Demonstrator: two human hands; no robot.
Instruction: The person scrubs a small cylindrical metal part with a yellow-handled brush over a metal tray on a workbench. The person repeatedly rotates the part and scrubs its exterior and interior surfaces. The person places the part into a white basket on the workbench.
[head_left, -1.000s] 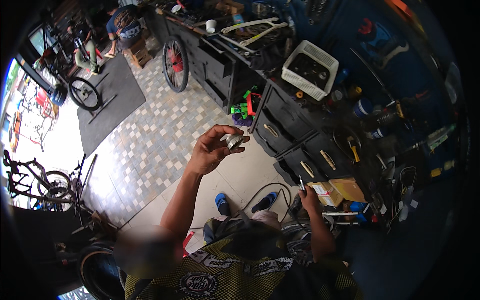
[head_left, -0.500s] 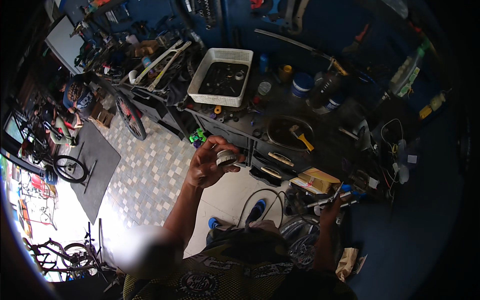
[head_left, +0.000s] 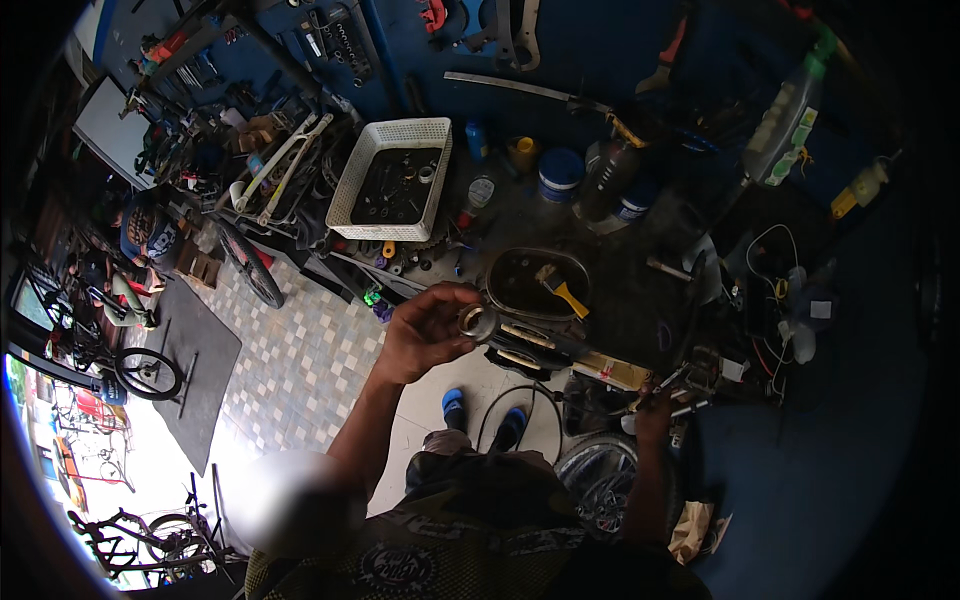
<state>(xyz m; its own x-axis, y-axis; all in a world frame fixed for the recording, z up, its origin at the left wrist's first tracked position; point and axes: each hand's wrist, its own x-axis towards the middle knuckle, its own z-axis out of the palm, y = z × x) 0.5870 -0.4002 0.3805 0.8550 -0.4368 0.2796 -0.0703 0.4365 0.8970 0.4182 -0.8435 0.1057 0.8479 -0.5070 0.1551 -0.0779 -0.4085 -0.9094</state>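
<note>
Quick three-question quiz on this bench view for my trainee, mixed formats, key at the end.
1. True or false: the left hand holds a small metal ring part raised in front of the bench.
2. What lies in the dark oval tray? A) a yellow-handled brush B) a hammer C) a glove
3. Fill in: the white basket stands on the ____.

Key: 1 true; 2 A; 3 workbench.

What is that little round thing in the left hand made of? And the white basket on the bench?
The small ring-shaped part in the left hand looks like metal: dull grey with a slight shine at its rim, though it is small and hard to judge. The white basket looks like plastic: matte white walls pierced with a regular grid of little holes.
</note>
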